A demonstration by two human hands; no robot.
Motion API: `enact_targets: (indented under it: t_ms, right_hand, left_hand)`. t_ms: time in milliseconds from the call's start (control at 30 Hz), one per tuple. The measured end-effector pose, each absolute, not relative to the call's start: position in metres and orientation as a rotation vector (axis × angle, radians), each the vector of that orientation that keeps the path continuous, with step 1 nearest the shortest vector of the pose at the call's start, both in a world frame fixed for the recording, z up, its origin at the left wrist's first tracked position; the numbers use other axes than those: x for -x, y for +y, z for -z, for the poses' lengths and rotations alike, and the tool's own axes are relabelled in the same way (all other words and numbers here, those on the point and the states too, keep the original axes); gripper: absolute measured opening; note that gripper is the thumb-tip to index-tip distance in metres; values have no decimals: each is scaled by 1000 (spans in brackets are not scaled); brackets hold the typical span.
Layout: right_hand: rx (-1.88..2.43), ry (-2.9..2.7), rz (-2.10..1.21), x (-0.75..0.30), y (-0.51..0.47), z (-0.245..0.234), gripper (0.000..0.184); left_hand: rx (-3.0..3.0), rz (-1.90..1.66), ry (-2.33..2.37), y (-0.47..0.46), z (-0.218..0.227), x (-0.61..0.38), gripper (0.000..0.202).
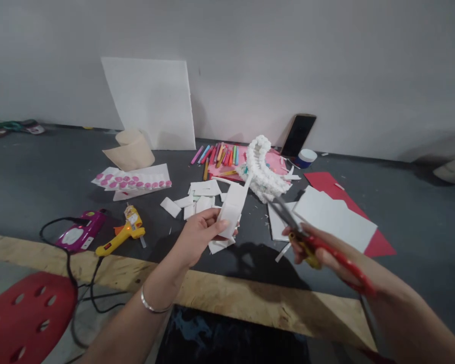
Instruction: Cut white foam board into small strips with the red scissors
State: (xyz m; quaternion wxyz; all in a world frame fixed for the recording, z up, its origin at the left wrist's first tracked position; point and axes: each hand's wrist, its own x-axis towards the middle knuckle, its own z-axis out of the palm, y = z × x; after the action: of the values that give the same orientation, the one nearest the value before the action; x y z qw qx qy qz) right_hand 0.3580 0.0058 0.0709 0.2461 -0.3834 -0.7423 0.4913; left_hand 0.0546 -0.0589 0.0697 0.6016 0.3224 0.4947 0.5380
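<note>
Left hand [197, 235] pinches white card [232, 205], right hand [347, 250] grips scissors [322, 244]; knobbly white model [263, 174] just beyond, loose pieces [205, 188] crowding in, 1 glue gun [121, 237] further left!

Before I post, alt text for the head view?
Left hand holds a white piece, right hand holds scissors, over a dark table. Around them: more white pieces, a bumpy white model, coloured markers and a yellow glue gun.
</note>
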Motion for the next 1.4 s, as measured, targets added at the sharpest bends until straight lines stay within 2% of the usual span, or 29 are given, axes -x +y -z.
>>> enact_targets:
  t_ms: [67,133,367,633,900,1200,1400]
  right_hand:
    - [965,-2154,-1599,-352,-5,-79,53]
    - [984,-2234,-1696,-345,-11,-85,50]
    - [1055,-2323,-1512,-333,-12,-87,46]
    - [1216,-2419,-1416,-329,-13,-94,48]
    - [1165,-2428,-1402,-337,-14,-92,44]
    - [1277,-2461,-1472,-329,-16,-98,68]
    - [1213,-2446,-1428,-331,-18,-82,67]
  left_hand:
    - [-815,-1230,1154,-60,-73,-52,30]
    - [-885,-1205,1159,-61,-76,-51,28]
    - [-954,-1107,1144,-63,-77,-53,27]
    - [-1070,-983,1173,-60,-82,-57,14]
    - [-974,-958,1140,-59,-83,-60,18]
    - [-1025,-887,1132,-56,-82,-60,19]
    - [-935,-890,1095,-57,-78,-59,24]
